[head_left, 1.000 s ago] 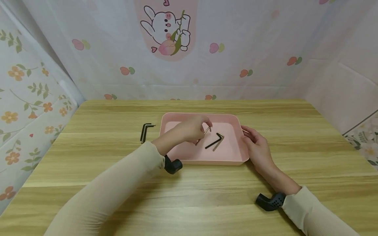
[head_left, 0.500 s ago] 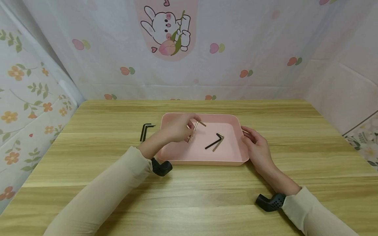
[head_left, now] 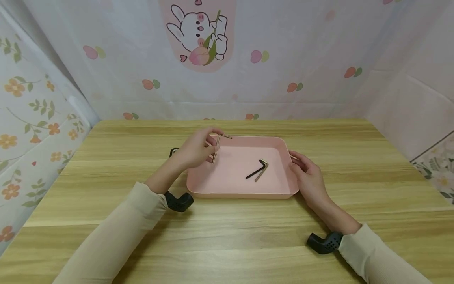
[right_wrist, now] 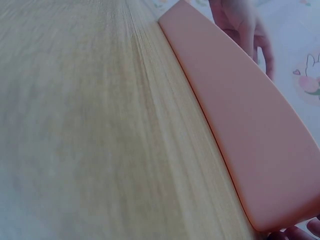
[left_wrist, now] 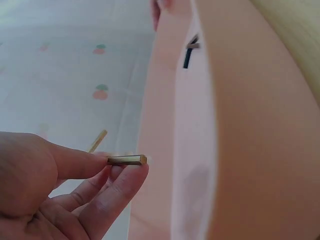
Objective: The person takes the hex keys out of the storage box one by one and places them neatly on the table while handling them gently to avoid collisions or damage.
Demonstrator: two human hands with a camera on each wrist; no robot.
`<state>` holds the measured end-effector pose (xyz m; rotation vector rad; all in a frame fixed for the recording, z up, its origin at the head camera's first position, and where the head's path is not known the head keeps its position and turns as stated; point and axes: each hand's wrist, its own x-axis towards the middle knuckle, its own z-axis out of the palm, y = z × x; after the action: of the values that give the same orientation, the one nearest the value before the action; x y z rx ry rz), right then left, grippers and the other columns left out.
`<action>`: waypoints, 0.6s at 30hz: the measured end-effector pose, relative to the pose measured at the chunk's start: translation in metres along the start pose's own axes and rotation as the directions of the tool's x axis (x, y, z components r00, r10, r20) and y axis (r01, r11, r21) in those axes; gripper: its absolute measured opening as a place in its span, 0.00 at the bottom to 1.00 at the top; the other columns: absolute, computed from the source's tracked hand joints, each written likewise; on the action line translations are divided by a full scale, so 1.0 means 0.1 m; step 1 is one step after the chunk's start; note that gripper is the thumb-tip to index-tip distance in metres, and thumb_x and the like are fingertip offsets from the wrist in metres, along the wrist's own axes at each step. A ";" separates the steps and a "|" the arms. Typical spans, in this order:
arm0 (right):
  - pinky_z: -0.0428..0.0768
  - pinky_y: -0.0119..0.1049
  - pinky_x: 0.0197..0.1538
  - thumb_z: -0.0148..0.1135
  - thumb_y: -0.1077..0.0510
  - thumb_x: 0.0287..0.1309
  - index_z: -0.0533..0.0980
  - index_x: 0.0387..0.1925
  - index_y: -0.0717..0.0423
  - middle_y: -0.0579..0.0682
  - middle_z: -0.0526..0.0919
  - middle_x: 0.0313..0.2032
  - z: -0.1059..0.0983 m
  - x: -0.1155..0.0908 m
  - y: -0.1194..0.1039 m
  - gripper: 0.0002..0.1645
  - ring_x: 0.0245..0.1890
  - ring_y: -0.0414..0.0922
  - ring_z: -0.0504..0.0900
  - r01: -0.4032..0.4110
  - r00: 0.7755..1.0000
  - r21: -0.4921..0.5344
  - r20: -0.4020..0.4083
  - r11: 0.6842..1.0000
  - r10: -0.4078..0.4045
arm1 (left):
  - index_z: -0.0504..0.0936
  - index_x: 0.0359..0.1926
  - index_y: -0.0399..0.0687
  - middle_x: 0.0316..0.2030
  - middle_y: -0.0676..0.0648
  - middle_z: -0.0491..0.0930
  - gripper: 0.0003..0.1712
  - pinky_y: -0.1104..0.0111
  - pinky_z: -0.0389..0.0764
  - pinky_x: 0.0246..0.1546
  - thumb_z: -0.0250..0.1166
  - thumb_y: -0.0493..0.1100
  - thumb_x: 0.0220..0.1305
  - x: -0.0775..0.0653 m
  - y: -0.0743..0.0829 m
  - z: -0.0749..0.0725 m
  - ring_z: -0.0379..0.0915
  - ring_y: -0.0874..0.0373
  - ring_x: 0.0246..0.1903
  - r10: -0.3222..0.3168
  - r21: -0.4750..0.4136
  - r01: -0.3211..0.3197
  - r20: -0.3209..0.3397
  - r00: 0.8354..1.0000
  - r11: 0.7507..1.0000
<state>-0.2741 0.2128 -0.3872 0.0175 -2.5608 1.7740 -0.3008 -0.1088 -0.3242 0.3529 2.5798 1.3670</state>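
Observation:
My left hand (head_left: 194,150) pinches a gold-coloured hex key (left_wrist: 127,160) between thumb and fingers, above the left side of a shallow pink tray (head_left: 227,177). Its short arm points right in the head view, and its long arm slants down past the fingers. Inside the tray, right of centre, lie a black hex key (head_left: 253,173) and a second gold hex key (head_left: 261,172), their bends together. My right hand (head_left: 312,179) holds the tray's right side, thumb at the rim and fingers along the outer wall.
Left of the tray, mostly hidden behind my left hand, more hex keys (head_left: 173,151) lie on the wooden table (head_left: 234,236). A printed curtain (head_left: 276,90) hangs behind the table. Black wrist cameras (head_left: 180,202) sit below both hands.
My left hand has lifted the gold hex key and carried it leftward, from mid-tray to the tray's left side. My right hand has stayed at the tray's right side.

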 end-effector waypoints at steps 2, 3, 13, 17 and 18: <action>0.76 0.13 0.50 0.49 0.57 0.76 0.65 0.73 0.56 0.62 0.74 0.67 0.00 0.00 0.00 0.28 0.61 0.39 0.76 -0.001 1.000 0.002 -0.001 1.000 0.001 | 0.68 0.70 0.50 0.47 0.40 0.75 0.26 0.57 0.89 0.39 0.56 0.33 0.74 -0.02 -0.02 -0.03 0.82 0.48 0.39 -0.002 -0.024 0.001 -0.018 1.000 1.000; 0.76 0.13 0.50 0.49 0.57 0.76 0.65 0.73 0.56 0.62 0.74 0.67 0.00 0.00 0.01 0.28 0.60 0.38 0.76 -0.002 1.000 0.002 -0.001 1.000 0.002 | 0.68 0.70 0.49 0.47 0.39 0.75 0.26 0.57 0.89 0.39 0.57 0.33 0.73 -0.03 -0.04 -0.04 0.82 0.47 0.39 -0.002 -0.033 0.001 -0.025 1.000 0.999; 0.76 0.13 0.50 0.49 0.57 0.76 0.65 0.73 0.56 0.62 0.73 0.67 0.00 0.00 0.00 0.28 0.59 0.36 0.75 -0.007 1.000 -0.002 0.000 1.000 0.007 | 0.68 0.69 0.46 0.46 0.36 0.73 0.25 0.54 0.89 0.40 0.55 0.33 0.74 -0.10 -0.13 -0.27 0.82 0.43 0.38 -0.016 -0.127 0.004 -0.092 0.996 0.992; 0.76 0.13 0.50 0.49 0.56 0.77 0.65 0.74 0.55 0.61 0.73 0.68 -0.01 -0.01 0.00 0.28 0.60 0.37 0.75 -0.010 1.000 0.002 0.007 1.000 0.010 | 0.67 0.69 0.46 0.45 0.36 0.74 0.24 0.55 0.89 0.41 0.55 0.35 0.75 -0.16 -0.13 -0.41 0.81 0.50 0.34 -0.052 -0.141 0.040 -0.087 0.995 0.989; 0.76 0.13 0.50 0.49 0.56 0.77 0.65 0.74 0.55 0.62 0.73 0.68 -0.01 -0.01 0.00 0.28 0.59 0.35 0.75 -0.009 1.000 0.004 0.009 1.000 0.009 | 0.68 0.69 0.46 0.44 0.36 0.74 0.24 0.55 0.89 0.41 0.55 0.35 0.75 -0.17 -0.14 -0.43 0.81 0.51 0.33 -0.061 -0.142 0.049 -0.084 0.995 0.989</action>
<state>-0.2731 0.2134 -0.3865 0.0138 -2.5671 1.7866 -0.2988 -0.1547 -0.3109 0.2013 2.5232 1.5668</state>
